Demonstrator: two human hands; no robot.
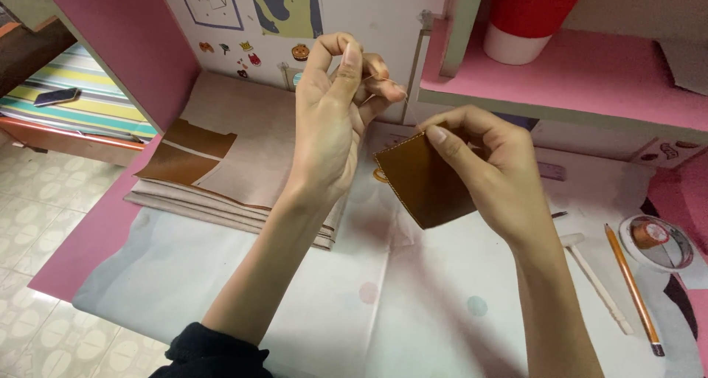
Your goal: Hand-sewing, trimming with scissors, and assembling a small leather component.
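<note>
Pink desk (88, 238) with a pale sheet (413, 304) spread over it, dotted in faint colours; a pink shelf (590, 75) above carries a red and white cup (531, 16). My right hand (487, 171) pinches a flat brown leather piece (424, 182) by its upper corner, thumb on the near face. The piece is roughly square, smooth, with pale stitching along its left edge, held above the sheet. My left hand (335, 105) is raised beside it, fingertips closed on a thin thread (413, 112) running to the leather; any needle is too small to tell. Folded beige material with brown leather offcuts (184, 157) lies to the left. A pencil (630, 286), a white stick tool (594, 278) and a tape roll (656, 241) lie to the right.
</note>
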